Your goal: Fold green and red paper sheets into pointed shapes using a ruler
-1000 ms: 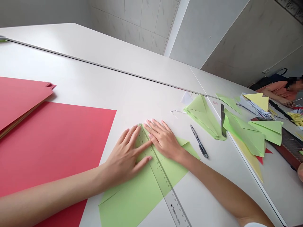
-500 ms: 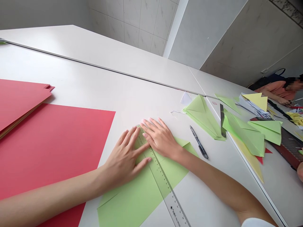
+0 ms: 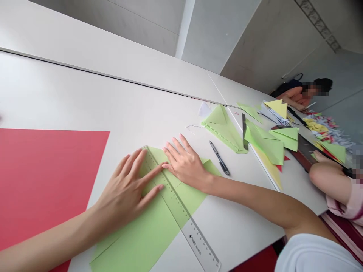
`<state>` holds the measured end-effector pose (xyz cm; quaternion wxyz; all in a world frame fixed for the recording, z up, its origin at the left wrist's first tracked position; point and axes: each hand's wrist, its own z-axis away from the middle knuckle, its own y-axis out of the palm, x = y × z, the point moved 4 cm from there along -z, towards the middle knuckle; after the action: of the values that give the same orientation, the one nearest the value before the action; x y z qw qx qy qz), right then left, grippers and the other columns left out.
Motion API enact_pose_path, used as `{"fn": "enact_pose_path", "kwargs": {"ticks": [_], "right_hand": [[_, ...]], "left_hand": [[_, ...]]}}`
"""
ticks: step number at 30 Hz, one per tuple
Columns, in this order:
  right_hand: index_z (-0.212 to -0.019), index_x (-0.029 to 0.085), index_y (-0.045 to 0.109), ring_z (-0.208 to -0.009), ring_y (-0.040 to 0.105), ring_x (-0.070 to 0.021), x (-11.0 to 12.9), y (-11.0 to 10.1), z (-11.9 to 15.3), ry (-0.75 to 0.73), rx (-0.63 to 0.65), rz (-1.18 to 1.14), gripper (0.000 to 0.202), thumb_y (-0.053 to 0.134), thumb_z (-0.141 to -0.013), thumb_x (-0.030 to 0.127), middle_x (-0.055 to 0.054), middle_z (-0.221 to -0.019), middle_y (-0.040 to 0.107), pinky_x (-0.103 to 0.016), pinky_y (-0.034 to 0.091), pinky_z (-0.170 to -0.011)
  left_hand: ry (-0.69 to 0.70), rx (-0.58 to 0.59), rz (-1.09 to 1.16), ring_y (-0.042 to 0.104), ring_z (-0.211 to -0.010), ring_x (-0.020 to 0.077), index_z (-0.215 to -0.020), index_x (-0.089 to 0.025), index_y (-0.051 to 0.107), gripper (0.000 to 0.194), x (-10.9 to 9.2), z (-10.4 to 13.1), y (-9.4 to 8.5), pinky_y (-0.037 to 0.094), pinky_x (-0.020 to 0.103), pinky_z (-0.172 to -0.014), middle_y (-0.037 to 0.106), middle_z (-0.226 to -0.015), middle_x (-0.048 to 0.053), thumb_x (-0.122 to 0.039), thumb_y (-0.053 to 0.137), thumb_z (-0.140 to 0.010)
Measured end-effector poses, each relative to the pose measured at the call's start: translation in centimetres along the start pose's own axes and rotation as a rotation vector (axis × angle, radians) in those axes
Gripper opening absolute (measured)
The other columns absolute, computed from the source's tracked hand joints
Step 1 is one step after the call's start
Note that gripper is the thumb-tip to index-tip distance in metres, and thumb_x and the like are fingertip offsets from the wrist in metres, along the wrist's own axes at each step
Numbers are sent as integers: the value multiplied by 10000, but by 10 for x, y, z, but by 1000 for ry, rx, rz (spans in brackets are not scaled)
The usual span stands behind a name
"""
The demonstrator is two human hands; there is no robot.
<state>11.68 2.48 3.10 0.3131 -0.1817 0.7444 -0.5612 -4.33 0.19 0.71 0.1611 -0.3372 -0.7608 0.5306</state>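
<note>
At two o'clock from your right hand [image 3: 187, 164], a stack of folded green papers [image 3: 224, 132] lies on the white table [image 3: 127, 105]; they look like envelopes, and you cannot tell if something is inside. Much farther in about this direction, there is a dark bag [image 3: 283, 87] beside another person [image 3: 296, 94]; its content is hidden.

Your clear ruler [image 3: 176, 207] lies over the green paper [image 3: 136, 241], from eleven o'clock to five o'clock, and its lower end passes the paper's edge. Your left hand [image 3: 121, 189] is open and spread: the index finger reaches across the ruler, the thumb tip lies on it, and the other fingertips are close to its upper end. Your right hand is also open, gripping nothing, with four fingers stretched to eleven o'clock, at the other side of the ruler. Its thumb is at the left index tip; whether they touch, you cannot tell. A pen [image 3: 219, 158] lies at three o'clock from this hand.
</note>
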Motion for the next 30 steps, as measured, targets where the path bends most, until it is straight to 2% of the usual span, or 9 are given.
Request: {"fn": "enact_pose_path", "kwargs": {"ticks": [5, 7, 12, 17, 20, 23, 27, 30], "right_hand": [[-1461, 96, 456, -1477, 276, -274, -16, 0, 22, 64, 96, -59, 510, 327, -1047, 364, -80, -1498, 477, -508, 184, -1273], [-1475, 84, 432, -1484, 253, -274, -23, 3, 33, 69, 123, -53, 511, 334, -1045, 343, -87, -1507, 462, -510, 171, -1276], [-1477, 36, 411, -1464, 309, -288, -41, 9, 58, 52, 185, 133, 522, 329, -1043, 313, -125, -1514, 449, -474, 172, -1277], [-1468, -6, 404, -1410, 403, -335, -52, 7, 78, 37, 186, 219, 500, 322, -1036, 233, -152, -1497, 458, -552, 299, -1220], [-1464, 16, 419, -1402, 415, -334, -60, 5, 90, 48, 155, 208, 488, 330, -1035, 228, -114, -1505, 453, -556, 332, -1200], [-1476, 45, 407, -1435, 366, -314, -69, 6, 102, 96, 145, 147, 492, 310, -1043, 260, -78, -1528, 421, -564, 291, -1213], [-1485, 7, 368, -1462, 321, -279, -62, 4, 111, 224, 160, 59, 541, 259, -1052, 311, -125, -1551, 372, -530, 238, -1237], [-1508, -14, 308, -1496, 235, -265, -34, -5, 101, 313, 99, -28, 593, 223, -1054, 359, -153, -1583, 293, -499, 205, -1249]], "left_hand": [[12, 18, 9, 377, -1356, 456, -1488, -405, 359, 563, 1, -3, 1, 389, 652, -1057, 265, -1537, 134, -550, 443, -950], [4, 19, -1, 381, -1352, 455, -1488, -410, 357, 568, 1, -3, 0, 390, 651, -1058, 283, -1530, 128, -570, 424, -947], [7, -14, -64, 390, -1358, 435, -1472, -414, 384, 529, 2, -4, 2, 430, 633, -1033, 325, -1471, 169, -545, 339, -962], [15, -8, -84, 388, -1362, 424, -1474, -411, 381, 532, 2, -6, 3, 438, 619, -1039, 322, -1451, 176, -546, 340, -961], [18, -10, -81, 393, -1360, 418, -1477, -412, 375, 534, 2, -5, 1, 433, 618, -1046, 325, -1442, 176, -553, 332, -964], [24, -16, -79, 394, -1359, 421, -1477, -398, 383, 535, 1, -5, 1, 430, 618, -1049, 332, -1431, 183, -551, 326, -968], [32, -38, -91, 401, -1348, 433, -1471, -384, 401, 533, 0, -5, 0, 441, 620, -1031, 334, -1427, 193, -548, 327, -969], [40, -51, -100, 404, -1342, 437, -1473, -385, 398, 535, 0, -6, 0, 443, 623, -1023, 330, -1429, 195, -551, 324, -969]]}}
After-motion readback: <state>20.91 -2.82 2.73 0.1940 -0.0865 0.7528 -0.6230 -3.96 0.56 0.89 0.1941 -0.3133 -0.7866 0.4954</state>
